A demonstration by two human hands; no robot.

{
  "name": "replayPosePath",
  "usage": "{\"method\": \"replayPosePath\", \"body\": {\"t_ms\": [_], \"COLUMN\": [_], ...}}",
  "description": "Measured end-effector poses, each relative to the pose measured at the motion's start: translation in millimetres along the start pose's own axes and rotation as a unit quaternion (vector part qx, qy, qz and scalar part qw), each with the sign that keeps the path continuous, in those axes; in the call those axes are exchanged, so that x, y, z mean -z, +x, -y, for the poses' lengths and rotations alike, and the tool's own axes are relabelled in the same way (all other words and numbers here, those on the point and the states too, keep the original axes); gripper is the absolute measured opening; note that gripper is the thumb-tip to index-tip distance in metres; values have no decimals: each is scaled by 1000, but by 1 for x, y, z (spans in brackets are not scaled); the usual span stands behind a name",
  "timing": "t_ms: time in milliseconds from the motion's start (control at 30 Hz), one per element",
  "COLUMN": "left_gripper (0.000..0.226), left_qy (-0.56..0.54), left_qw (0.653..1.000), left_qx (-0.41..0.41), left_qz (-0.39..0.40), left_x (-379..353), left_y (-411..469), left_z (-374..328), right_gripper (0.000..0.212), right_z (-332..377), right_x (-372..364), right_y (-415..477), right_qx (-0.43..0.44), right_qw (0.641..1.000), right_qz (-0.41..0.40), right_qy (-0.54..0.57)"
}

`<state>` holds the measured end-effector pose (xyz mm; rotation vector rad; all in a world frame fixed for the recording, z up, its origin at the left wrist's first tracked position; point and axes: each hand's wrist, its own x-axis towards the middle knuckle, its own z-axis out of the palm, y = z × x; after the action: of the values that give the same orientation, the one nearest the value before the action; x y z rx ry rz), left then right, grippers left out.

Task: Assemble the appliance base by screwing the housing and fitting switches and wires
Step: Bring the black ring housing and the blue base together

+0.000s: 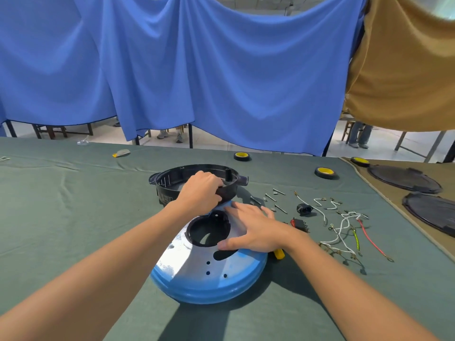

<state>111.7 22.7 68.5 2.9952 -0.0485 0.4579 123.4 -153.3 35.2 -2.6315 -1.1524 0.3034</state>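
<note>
A blue metal housing shell (209, 274) lies upside down on the green cloth, its silver underside up, with a black plastic ring (209, 230) set in its round opening. My right hand (253, 230) rests flat on the shell beside that ring, fingers spread. Behind it stands a black plastic base (172, 188), tilted toward me. My left hand (202, 190) grips its near rim. To the right lie several screws (275, 200), a black socket (304, 209), a red rocker switch (295, 222) and loose white, red and yellow-green wires (344, 230).
A yellow screwdriver handle (279, 254) pokes out under my right wrist. Three tape rolls (325, 172) sit at the back right. Two black round covers (403, 179) lie on a tan cloth at the far right. Blue curtains (197, 70) hang behind the table.
</note>
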Motion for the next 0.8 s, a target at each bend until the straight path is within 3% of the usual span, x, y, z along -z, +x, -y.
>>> {"method": "replayPosePath", "body": {"t_ms": [133, 267, 533, 633, 733, 800], "left_gripper": [23, 38, 31, 31, 26, 27], "left_qy": [46, 9, -136, -238, -347, -472], "left_qw": [998, 998, 977, 950, 918, 864], "left_qx": [-33, -41, -58, -41, -44, -58], "left_qz": [1, -41, -154, -198, -187, -165], "left_x": [1, 1, 31, 48, 68, 80], "left_y": [-7, -15, -13, -12, -12, -17], "left_z": [-5, -10, -38, -53, -64, -72], "right_gripper": [81, 76, 74, 72, 72, 74], "right_z": [5, 9, 4, 1, -1, -6], "right_x": [-2, 0, 15, 19, 26, 29], "right_y": [-9, -18, -32, -32, -32, -32], "right_qx": [-2, -27, -87, -102, -124, -130], "right_qw": [999, 998, 975, 950, 912, 883], "right_qz": [-36, -47, -153, -210, -251, -277], "right_qy": [9, 22, 138, 209, 298, 356]}}
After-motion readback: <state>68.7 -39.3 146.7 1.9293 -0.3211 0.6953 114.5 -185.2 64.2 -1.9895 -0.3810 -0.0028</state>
